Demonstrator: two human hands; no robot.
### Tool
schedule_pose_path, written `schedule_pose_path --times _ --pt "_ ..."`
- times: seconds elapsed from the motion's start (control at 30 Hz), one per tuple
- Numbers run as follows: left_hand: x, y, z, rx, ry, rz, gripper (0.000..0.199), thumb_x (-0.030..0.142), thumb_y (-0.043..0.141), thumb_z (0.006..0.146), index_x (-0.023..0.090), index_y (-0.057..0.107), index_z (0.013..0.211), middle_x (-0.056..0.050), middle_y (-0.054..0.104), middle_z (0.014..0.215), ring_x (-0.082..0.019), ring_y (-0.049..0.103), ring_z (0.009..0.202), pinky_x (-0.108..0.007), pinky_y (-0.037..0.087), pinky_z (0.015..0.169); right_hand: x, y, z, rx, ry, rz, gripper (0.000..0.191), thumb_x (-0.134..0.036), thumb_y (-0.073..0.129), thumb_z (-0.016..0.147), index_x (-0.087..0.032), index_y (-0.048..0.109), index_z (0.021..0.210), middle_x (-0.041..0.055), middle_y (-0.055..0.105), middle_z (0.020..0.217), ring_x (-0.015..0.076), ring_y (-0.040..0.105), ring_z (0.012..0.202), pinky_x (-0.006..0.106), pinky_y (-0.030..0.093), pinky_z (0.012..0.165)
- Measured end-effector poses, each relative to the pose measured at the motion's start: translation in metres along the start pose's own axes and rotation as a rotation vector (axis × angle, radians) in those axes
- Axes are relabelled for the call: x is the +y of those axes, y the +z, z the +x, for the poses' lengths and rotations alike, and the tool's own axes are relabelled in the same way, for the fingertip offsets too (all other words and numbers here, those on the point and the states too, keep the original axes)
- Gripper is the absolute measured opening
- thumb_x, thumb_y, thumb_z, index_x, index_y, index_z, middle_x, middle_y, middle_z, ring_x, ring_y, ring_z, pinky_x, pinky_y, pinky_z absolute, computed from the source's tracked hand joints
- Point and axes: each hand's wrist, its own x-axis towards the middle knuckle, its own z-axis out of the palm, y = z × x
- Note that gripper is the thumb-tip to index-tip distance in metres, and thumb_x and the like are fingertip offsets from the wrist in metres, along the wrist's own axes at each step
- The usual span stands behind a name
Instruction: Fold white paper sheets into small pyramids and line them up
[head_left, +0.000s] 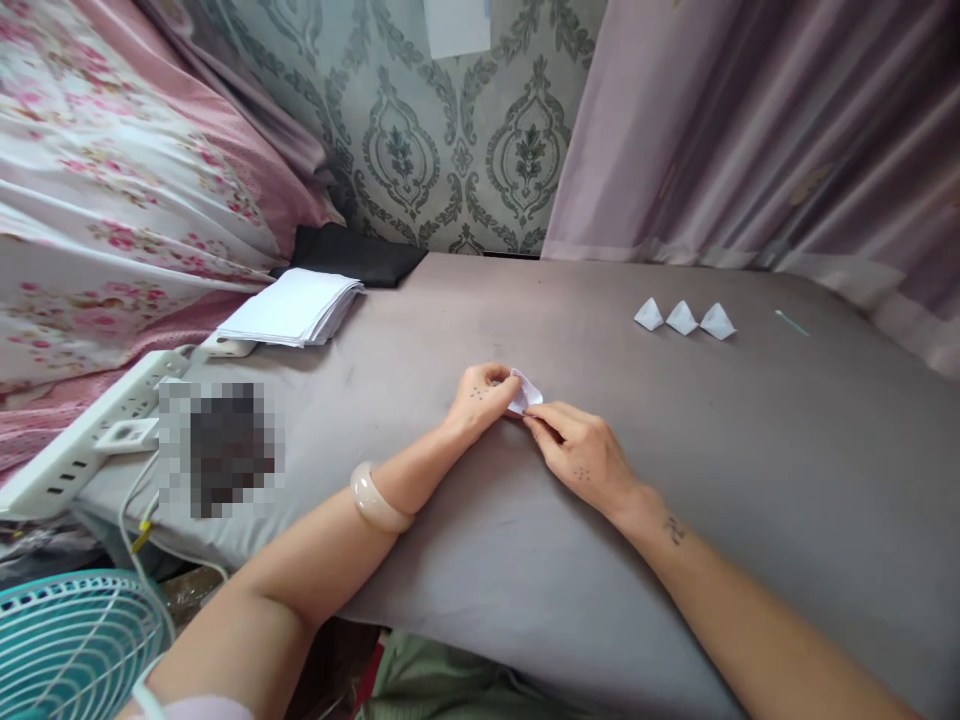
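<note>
A small folded piece of white paper [527, 392] is held just above the grey-covered table [465, 320]. My left hand [486, 397] is closed on its left side, thumb lying across the front of the paper. From the right, my right hand [581, 450] pinches its lower edge between thumb and fingers. Parts of the paper are hidden behind my left fingers. Farther back on the right stand three folded white paper shapes in a row: a left one [649, 314], a middle one [682, 318] and a right one [718, 321].
A stack of white paper [292, 305] lies at the back left before a black cloth-like item [360, 255]. A power strip [90, 430] with cables runs along the left edge, above a teal fan [75, 640]. A thin stick [792, 322] lies far right. Curtains hang both sides.
</note>
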Motion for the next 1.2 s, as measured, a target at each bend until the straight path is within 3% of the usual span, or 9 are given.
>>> schedule_pose_path --times 0.2,0.3,0.47,0.63,0.9,1.07,1.2 --pt "0.007 0.0 -0.004 -0.076 0.031 -0.123 0.02 0.03 0.067 0.073 0.012 0.064 0.083 -0.001 0.061 0.067 -0.012 0.059 0.059 -0.024 0.052 0.056 0.001 -0.002 0.002 0.024 0.018 -0.004 0.019 -0.023 0.049 0.091 -0.021 0.067 0.087 0.0027 0.068 0.077 0.0155 0.061 0.069 0.028 0.044 0.069" --pt "0.008 0.0 -0.004 -0.032 0.062 -0.144 0.016 0.027 0.064 0.074 0.012 0.064 0.077 -0.001 0.061 0.066 -0.011 0.057 0.059 -0.021 0.048 0.056 0.001 -0.001 0.002 0.024 0.03 -0.004 0.015 -0.025 0.052 0.09 -0.021 0.067 0.086 0.0027 0.068 0.079 0.0151 0.061 0.07 0.027 0.043 0.068" --pt "0.012 0.002 -0.006 0.055 -0.112 -0.331 0.007 0.017 0.059 0.071 0.013 0.06 0.077 -0.005 0.066 0.072 -0.016 0.063 0.065 -0.029 0.052 0.064 0.0 -0.001 0.002 0.011 0.033 -0.021 0.019 -0.025 0.05 0.092 -0.021 0.068 0.087 0.0029 0.068 0.081 0.0147 0.062 0.071 0.026 0.043 0.07" --pt "0.015 0.004 -0.007 0.057 -0.136 -0.346 0.013 0.015 0.059 0.07 0.012 0.063 0.082 -0.008 0.067 0.073 -0.017 0.064 0.064 -0.03 0.052 0.066 -0.001 -0.001 0.0 -0.016 0.009 -0.095 0.021 -0.027 0.048 0.094 -0.021 0.068 0.091 0.0041 0.069 0.085 0.0162 0.063 0.075 0.027 0.043 0.071" --pt "0.013 0.004 0.002 0.088 -0.23 -0.424 0.015 0.007 0.053 0.067 0.013 0.059 0.079 -0.005 0.063 0.069 -0.016 0.063 0.065 -0.027 0.049 0.064 0.005 -0.003 0.003 -0.05 -0.016 -0.129 0.024 -0.026 0.044 0.096 -0.021 0.067 0.095 0.0037 0.068 0.085 0.0155 0.062 0.074 0.026 0.043 0.07" --pt "0.017 -0.001 0.007 -0.074 -0.247 -0.559 0.009 0.019 0.056 0.081 0.012 0.061 0.083 -0.012 0.069 0.087 -0.017 0.066 0.081 -0.028 0.051 0.079 0.011 -0.008 0.01 -0.078 -0.032 -0.185 0.026 -0.026 0.042 0.096 -0.021 0.067 0.093 0.0053 0.069 0.086 0.0172 0.063 0.077 0.027 0.043 0.072" --pt "0.016 -0.003 0.012 -0.029 -0.198 -0.612 0.017 0.028 0.062 0.085 0.012 0.061 0.091 -0.014 0.068 0.102 -0.018 0.064 0.097 -0.03 0.048 0.093 0.027 -0.017 0.023 -0.07 -0.009 -0.234 0.025 -0.027 0.043 0.095 -0.021 0.068 0.094 0.0062 0.071 0.091 0.0186 0.065 0.083 0.028 0.043 0.075"
